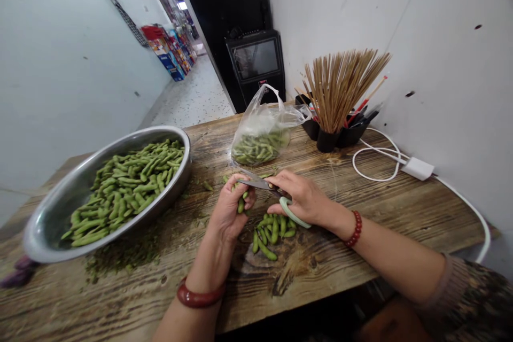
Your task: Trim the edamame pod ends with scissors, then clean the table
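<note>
My left hand (229, 206) is closed around a few green edamame pods (241, 203). In my right hand (302, 196) is a pair of scissors (294, 212) with pale green handles, its blades parted and reaching to the pods at my left fingertips. Below the scissors, a small pile of pods (274, 231) lies on the wooden table (320, 256). To the left stands a large metal basin (44, 240) holding many more pods (128, 187). Behind my hands sits a clear plastic bag (260, 117) with pods inside.
Green trimmings (124, 256) are scattered beside the basin. At the back right, black holders (328, 140) contain wooden skewers (344, 85). A white cable with an adapter (418, 168) runs along the right edge by the wall. Something purple (18, 272) lies at the left edge.
</note>
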{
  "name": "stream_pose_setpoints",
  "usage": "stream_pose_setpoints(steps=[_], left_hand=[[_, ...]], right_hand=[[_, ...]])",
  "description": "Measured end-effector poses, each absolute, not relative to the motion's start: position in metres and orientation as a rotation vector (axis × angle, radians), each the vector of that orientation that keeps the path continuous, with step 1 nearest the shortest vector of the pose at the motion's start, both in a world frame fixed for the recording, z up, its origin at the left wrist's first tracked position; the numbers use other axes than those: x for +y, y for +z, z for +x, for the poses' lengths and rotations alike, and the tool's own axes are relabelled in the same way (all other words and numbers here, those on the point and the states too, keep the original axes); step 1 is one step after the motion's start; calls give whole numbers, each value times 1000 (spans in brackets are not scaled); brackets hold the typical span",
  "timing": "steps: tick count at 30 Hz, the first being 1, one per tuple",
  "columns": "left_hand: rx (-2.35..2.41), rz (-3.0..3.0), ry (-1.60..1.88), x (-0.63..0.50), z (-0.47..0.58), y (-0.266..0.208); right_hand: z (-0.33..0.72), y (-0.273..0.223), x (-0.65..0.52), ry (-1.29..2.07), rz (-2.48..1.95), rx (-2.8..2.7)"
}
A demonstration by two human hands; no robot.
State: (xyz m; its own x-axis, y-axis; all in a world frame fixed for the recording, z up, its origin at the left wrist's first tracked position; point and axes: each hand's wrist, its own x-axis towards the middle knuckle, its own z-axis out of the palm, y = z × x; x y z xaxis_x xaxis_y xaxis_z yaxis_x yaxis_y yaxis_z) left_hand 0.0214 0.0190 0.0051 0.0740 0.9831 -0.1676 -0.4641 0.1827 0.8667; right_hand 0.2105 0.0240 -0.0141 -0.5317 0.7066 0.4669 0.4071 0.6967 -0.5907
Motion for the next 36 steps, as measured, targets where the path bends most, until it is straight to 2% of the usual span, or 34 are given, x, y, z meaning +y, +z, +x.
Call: stream_pose_setpoints(steps=[17, 26, 32, 36], left_hand=[[810, 697, 1222, 17, 25, 7], [840, 726, 1335, 27, 0, 18], [1114, 1054, 1394, 33, -21, 60], [1600, 1444, 1404, 48, -61, 101]], right_hand=[[210, -14, 24, 605, -790, -2168], [219, -20, 47, 546, -934, -1824], [218, -25, 48, 527, -926, -1853], [217, -24, 47, 532, -922, -1848]])
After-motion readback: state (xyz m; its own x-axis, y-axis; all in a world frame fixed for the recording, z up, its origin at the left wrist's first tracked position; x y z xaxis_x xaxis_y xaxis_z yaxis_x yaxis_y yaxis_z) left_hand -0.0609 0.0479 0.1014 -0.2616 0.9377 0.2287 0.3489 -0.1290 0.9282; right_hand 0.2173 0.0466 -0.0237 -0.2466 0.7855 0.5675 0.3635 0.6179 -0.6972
